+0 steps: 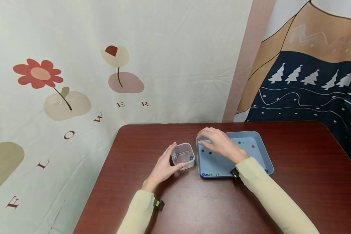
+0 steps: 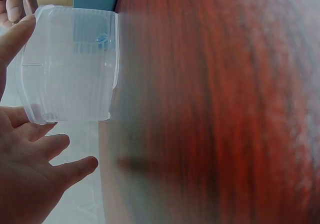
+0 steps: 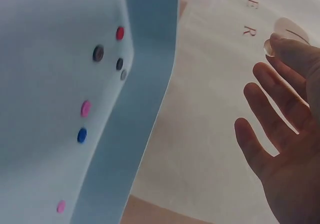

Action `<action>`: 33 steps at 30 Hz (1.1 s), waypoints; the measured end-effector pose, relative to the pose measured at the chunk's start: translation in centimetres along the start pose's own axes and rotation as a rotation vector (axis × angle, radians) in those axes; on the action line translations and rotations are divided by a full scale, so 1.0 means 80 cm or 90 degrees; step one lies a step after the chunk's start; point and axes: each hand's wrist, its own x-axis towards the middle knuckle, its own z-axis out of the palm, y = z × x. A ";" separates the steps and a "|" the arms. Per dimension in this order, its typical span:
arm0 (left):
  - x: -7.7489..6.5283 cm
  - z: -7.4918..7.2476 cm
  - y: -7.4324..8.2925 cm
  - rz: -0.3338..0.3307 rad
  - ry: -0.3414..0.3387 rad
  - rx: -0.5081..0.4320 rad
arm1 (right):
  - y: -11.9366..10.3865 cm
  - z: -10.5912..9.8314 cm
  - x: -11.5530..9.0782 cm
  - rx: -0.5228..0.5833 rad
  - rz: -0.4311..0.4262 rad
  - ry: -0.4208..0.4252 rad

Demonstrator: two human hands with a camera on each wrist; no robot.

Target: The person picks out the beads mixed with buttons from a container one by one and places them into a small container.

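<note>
"Two hands at work; which step is this?"

"Moving buttons, I'd judge, from the blue tray (image 1: 223, 164) into the clear box (image 2: 70, 66). That box stands on the table (image 1: 304, 159) just left of the tray, a blue button (image 1: 191, 158) inside."

"How do the fingers lie?"

"The left hand (image 1: 163, 167) grips the box between thumb and fingers, a couple of them spread free. The right hand (image 1: 220, 144) is over the tray's left side; thumb and forefinger look pinched on a small pale disc (image 3: 268, 48), the other fingers spread apart."

"And the next move?"

"It calls for a short carry leftward, I'd say, then a release above the box while the left hand steadies it. Red, green, black, blue and pink buttons lie in the tray, so plenty seems left."

"Any brands?"

"None I can read on box or tray. The left wristband (image 1: 158, 204) has a yellow-green mark, too small to make out. The cloth (image 1: 178, 65) behind bears spaced capital letters (image 1: 120, 104), F-L-O-W-E-R; the right wrist view catches only E and R."
</note>
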 end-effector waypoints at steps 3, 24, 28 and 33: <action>0.000 0.000 0.000 0.000 0.000 0.001 | -0.006 0.004 -0.003 0.017 0.002 0.010; -0.003 0.000 0.000 0.009 0.005 0.001 | -0.035 0.041 -0.014 0.107 0.035 0.094; -0.002 0.000 0.000 0.005 0.002 0.002 | -0.040 0.053 -0.013 0.117 0.035 0.090; -0.003 -0.001 0.001 -0.012 -0.010 -0.002 | -0.045 0.065 -0.013 0.141 0.041 0.092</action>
